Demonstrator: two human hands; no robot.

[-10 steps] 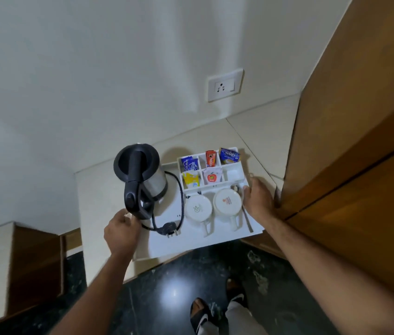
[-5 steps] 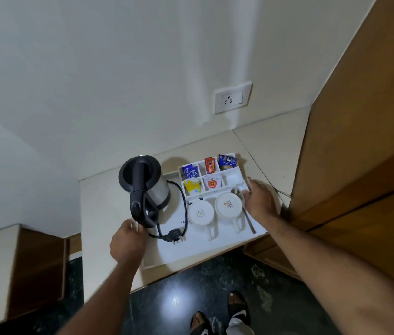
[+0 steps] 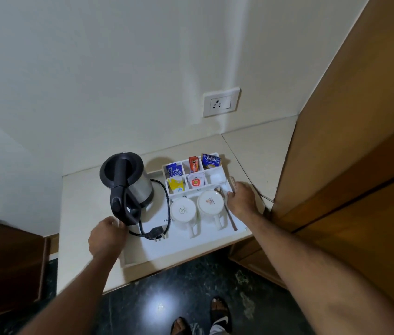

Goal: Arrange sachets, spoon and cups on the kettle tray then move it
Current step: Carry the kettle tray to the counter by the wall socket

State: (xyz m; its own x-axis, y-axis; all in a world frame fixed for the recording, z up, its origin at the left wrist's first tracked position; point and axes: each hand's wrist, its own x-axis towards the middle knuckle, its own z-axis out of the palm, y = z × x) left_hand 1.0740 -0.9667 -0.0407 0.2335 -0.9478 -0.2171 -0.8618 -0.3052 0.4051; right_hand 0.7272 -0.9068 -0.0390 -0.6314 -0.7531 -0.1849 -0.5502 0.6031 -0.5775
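Note:
A white kettle tray [image 3: 167, 250] lies on a cream counter [image 3: 82, 213], its front edge at the counter's front. On it stand a steel kettle with a black handle [image 3: 128, 182], its coiled cord and plug [image 3: 157, 232], and two upturned white cups [image 3: 183, 211] [image 3: 211, 203]. A spoon [image 3: 226, 209] lies right of the cups. Several sachets [image 3: 192, 172] sit in the compartments at the back. My left hand [image 3: 105, 236] grips the tray's left edge. My right hand [image 3: 240, 198] grips its right edge.
A wall socket [image 3: 221, 101] sits above the counter. A wooden panel [image 3: 348, 153] rises close on the right, touching the counter's end. A lower wooden cabinet [image 3: 5, 262] stands on the left. Dark polished floor and my feet [image 3: 215, 315] lie below.
The tray with everything on it has slid back across the counter toward the wall, both hands still on its edges. The view has pulled back and tilted up.

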